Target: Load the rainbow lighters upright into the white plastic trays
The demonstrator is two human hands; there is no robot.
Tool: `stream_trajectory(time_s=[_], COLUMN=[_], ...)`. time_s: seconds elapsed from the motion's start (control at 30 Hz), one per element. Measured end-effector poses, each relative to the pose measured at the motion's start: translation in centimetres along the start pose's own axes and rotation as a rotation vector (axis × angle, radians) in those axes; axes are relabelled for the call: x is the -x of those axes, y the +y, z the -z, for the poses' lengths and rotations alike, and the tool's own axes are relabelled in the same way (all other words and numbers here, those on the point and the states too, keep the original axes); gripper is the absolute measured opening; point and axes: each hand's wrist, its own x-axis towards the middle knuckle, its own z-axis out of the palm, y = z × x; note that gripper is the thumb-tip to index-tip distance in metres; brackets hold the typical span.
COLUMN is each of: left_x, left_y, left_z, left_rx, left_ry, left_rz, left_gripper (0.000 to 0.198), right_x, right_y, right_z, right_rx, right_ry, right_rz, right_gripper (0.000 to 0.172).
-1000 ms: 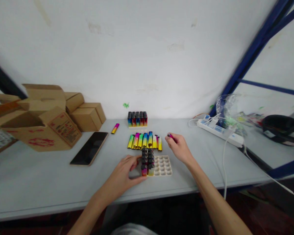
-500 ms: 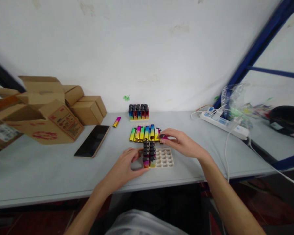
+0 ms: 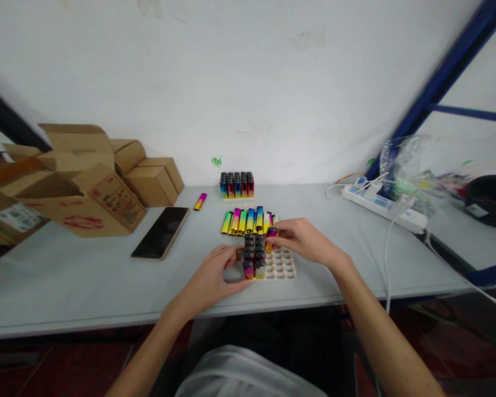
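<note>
In my right hand (image 3: pixel 303 240), a pink-and-yellow lighter (image 3: pixel 270 242) is pinched upright over the back part of a white tray (image 3: pixel 290 269) with round holes. Two columns of black-topped lighters (image 3: pixel 254 256) stand in the tray's left part, just left of that lighter. My left hand (image 3: pixel 213 275) grips the tray's left side, its thumb at the front corner and its fingers curled farther back. Behind the tray lies a row of shiny multicoloured lighters (image 3: pixel 242 221), their right end partly behind my right hand.
A full block of lighters (image 3: pixel 237 186) stands near the wall. One loose lighter (image 3: pixel 200 202) and a phone (image 3: pixel 160 232) lie to the left, beside cardboard boxes (image 3: pixel 103 201). At right are a power strip (image 3: pixel 384 208) and a white cable (image 3: pixel 387 259).
My right hand has brought the pink-and-yellow lighter from the loose row toward the tray and turned it upright. My left hand stays at the tray's left side. The camera view has shifted slightly.
</note>
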Motion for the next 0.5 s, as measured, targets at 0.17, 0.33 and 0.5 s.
stream_trajectory(time_s=[0.17, 0.33, 0.5], left_x=[0.0, 0.0, -0.1], left_y=[0.1, 0.0, 0.0], left_z=[0.1, 0.0, 0.1], left_rx=[0.005, 0.018, 0.024], left_ry=[0.004, 0.016, -0.004], left_rz=[-0.008, -0.004, -0.001], left_gripper=[0.034, 0.034, 0.032], right_x=[-0.1, 0.1, 0.4], right_y=[0.5, 0.6, 2.0], right_z=[-0.3, 0.2, 1.5], right_rx=[-0.026, -0.024, -0.036], right_ry=[-0.071, -0.128, -0.003], right_rz=[0.042, 0.033, -0.027], right_gripper=[0.019, 0.02, 0.028])
